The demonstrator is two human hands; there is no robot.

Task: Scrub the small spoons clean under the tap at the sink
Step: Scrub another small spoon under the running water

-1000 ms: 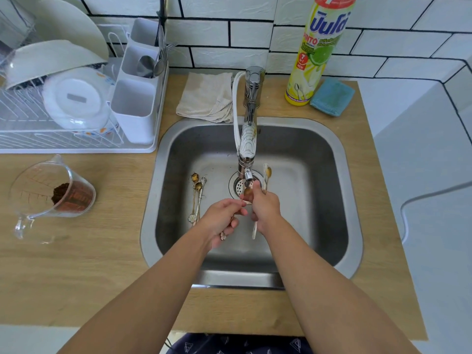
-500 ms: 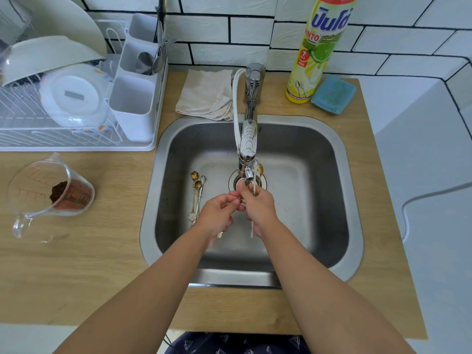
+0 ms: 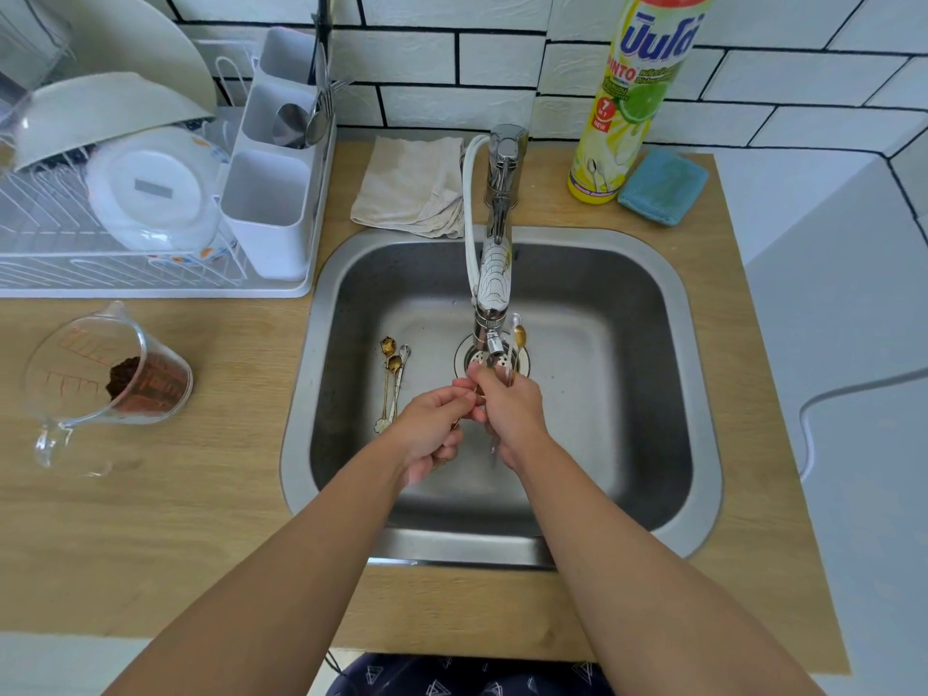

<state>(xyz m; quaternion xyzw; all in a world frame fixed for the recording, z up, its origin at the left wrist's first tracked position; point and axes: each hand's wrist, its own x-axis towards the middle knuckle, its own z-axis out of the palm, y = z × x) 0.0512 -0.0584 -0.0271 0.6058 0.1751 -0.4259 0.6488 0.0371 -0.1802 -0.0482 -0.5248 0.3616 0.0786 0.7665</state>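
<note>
Loose spoons [image 3: 393, 381]: three, lying on the sink [image 3: 653, 394] floor, left of the hands. Left hand [image 3: 431, 428]: fingers curled, pinching a gold spoon handle. Right hand [image 3: 512, 409]: curled round two spoons [image 3: 517, 339], bowls standing far of its fingers, beside the tap [image 3: 494, 273].

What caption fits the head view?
Both hands, left and right, rub a small spoon under the tap; three more spoons wait in the sink.
</note>
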